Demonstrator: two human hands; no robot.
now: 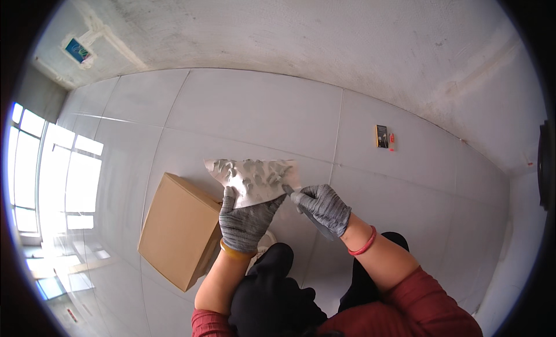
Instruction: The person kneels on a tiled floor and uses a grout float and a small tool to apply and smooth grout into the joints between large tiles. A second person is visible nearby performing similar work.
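My left hand [249, 226], in a grey knitted glove, holds up a pale, glossy tile piece [255, 197] from below, with its thumb on the near left edge. Uneven dabs of grey mortar [249, 174] cover much of the tile's upper face. Gloved in the same way, my right hand [325, 209] is closed round a grey scraper-like tool [315, 222]. One dark end of it reaches the tile's right side; the other shows below my palm. Its full shape is hidden by my fingers.
A closed brown cardboard box [178, 230] stands left of my left hand. Partly hidden below that hand is a whitish round container [266, 242]. On the tiled floor, farther right, lie a small black box [381, 136] and a red item [392, 142]. A grey wall [301, 36] bounds the far side.
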